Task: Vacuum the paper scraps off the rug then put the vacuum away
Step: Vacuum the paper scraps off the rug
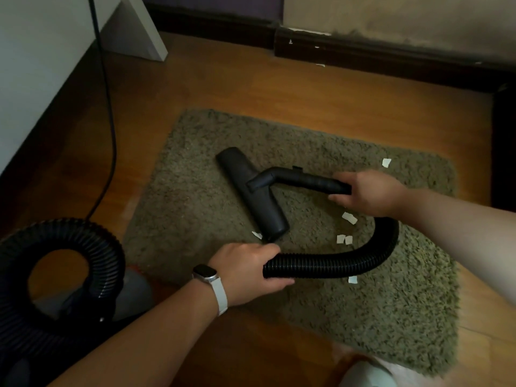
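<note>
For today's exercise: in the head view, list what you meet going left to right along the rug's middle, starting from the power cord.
Power cord → floor nozzle → wand handle → right hand → paper scrap.

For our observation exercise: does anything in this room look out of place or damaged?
White paper scraps lie scattered on the rug, mostly right of the vacuum head, one near its lower end. White flecks also mark the dark baseboard, where the finish looks chipped, and the wall above looks stained.

Home room, wooden floor (279, 88), shaggy rug (349, 317), dark skirting board (391, 55)
</note>
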Demonstrator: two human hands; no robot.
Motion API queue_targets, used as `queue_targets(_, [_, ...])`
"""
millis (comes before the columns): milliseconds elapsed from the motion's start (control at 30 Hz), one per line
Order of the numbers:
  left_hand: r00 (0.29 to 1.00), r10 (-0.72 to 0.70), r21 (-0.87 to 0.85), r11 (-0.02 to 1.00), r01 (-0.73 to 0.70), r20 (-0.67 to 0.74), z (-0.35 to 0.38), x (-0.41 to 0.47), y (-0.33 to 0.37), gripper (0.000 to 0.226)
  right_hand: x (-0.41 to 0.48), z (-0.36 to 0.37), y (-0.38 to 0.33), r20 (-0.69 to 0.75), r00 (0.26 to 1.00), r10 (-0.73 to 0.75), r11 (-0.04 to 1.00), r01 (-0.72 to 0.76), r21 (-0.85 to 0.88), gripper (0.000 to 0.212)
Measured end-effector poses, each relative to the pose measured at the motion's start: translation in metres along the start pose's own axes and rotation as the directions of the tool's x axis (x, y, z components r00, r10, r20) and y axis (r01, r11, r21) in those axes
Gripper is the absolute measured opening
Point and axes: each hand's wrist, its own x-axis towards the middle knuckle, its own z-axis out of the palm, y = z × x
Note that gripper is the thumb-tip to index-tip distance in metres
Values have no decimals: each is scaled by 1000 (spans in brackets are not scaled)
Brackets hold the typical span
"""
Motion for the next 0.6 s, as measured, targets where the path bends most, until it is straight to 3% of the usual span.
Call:
queue_targets(333, [999,-42,-4,999,42,-4,-5,12,15,48,-20,-22,31,-34,988,148,989,-149,-27,41])
queue_targets(600, [1000,-29,6,1000,29,1,-6,14,20,48,-26,-11,42,-68,973,218,974,-213,79,34])
